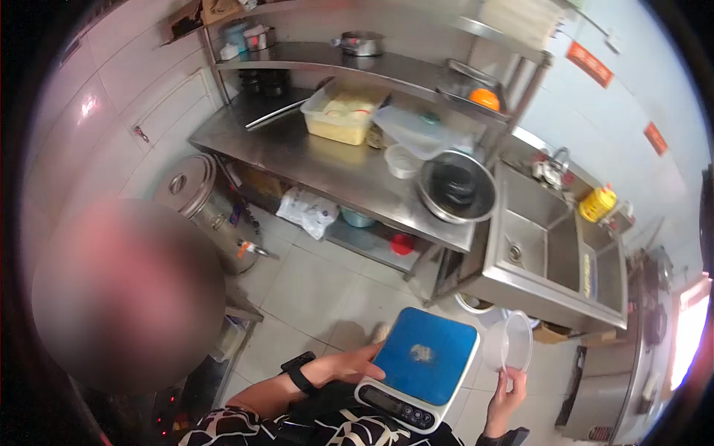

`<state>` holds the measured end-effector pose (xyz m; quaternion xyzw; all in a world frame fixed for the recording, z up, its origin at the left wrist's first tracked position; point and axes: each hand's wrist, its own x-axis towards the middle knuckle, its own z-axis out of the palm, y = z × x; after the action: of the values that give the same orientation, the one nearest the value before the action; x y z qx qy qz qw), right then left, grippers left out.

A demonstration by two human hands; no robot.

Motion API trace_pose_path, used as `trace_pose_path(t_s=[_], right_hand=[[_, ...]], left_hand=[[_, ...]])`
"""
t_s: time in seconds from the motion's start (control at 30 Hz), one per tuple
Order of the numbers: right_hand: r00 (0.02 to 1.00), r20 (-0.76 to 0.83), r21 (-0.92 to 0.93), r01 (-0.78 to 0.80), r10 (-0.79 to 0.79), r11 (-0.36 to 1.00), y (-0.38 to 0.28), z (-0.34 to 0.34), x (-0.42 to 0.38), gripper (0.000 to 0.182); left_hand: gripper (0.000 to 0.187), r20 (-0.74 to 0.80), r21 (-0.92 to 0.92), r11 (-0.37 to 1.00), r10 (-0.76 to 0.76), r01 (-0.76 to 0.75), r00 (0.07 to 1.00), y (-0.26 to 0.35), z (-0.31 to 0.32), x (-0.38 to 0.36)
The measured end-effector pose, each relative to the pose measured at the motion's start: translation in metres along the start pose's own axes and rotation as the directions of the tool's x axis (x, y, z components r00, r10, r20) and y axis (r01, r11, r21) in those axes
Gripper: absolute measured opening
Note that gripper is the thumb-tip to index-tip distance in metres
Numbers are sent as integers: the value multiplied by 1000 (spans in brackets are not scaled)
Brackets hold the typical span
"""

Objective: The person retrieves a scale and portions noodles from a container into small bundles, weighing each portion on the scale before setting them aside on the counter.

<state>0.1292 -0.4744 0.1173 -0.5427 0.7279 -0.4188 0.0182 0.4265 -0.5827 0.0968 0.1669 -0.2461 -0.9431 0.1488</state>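
Observation:
My left hand [349,364] grips the left edge of a kitchen scale [439,349] with a blue top and a white body. The scale is held in front of my body, its display and buttons facing me. A pale smudge marks the middle of its top. To the right, my right hand [506,398] pinches the rim of a clear round plastic container [513,342]. The container is tilted on its side next to the scale, and nothing shows inside it. A black band is on my left wrist.
Ahead, a steel table [282,152] carries a tub with pale contents [338,130], a white bowl [402,161] and a metal basin [487,195]. On the right is a steel sink [513,223]. A lidded metal drum [186,186] stands left. A blurred patch hides the lower left.

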Motion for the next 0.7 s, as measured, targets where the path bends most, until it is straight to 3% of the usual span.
trace_pose_path(t_s=[0.03,0.07,0.13,0.17,0.2,0.23,0.3,0.37,0.47,0.5,0.57,0.7], right_hand=[[1000,20,14,2,-3,1000,2,21,21,2],[1000,3,29,26,-26,999,2,42,32,3],[999,3,56,37,-38,998,1,94,69,3],[997,-54,136,60,-53,989,-3,119,89,2],[991,-117,224,89,-64,971,-10,150,114,4],[999,-49,307,11,4,952,-16,177,136,5],[993,76,473,-116,91,873,-34,232,170,9],[973,211,394,-1,-90,919,-75,275,205,16],[883,335,420,173,-329,891,-110,350,241,14],[859,373,411,185,-350,893,-118,375,250,15],[833,433,381,176,-344,907,-129,421,260,16],[821,397,267,326,-412,907,-153,500,272,18]], left_hand=[[93,-118,-56,998,35,-42,992,13,-14,-4],[93,-132,-55,997,48,-56,990,24,-29,-10],[80,-324,-1,955,282,-298,903,67,-67,-3],[80,-340,-2,954,282,-301,897,90,-88,4],[72,-423,103,931,358,-349,832,121,-112,13],[64,-509,194,912,409,-361,758,143,-133,14],[59,-455,472,818,546,-329,704,189,-177,18],[60,-510,561,781,586,-274,629,224,-229,25],[58,-568,544,812,543,-212,618,281,-286,39],[58,-574,526,823,529,-214,625,297,-310,44],[65,-497,693,710,594,-124,632,317,-354,53],[66,-464,721,692,527,-42,712,349,-425,69]])
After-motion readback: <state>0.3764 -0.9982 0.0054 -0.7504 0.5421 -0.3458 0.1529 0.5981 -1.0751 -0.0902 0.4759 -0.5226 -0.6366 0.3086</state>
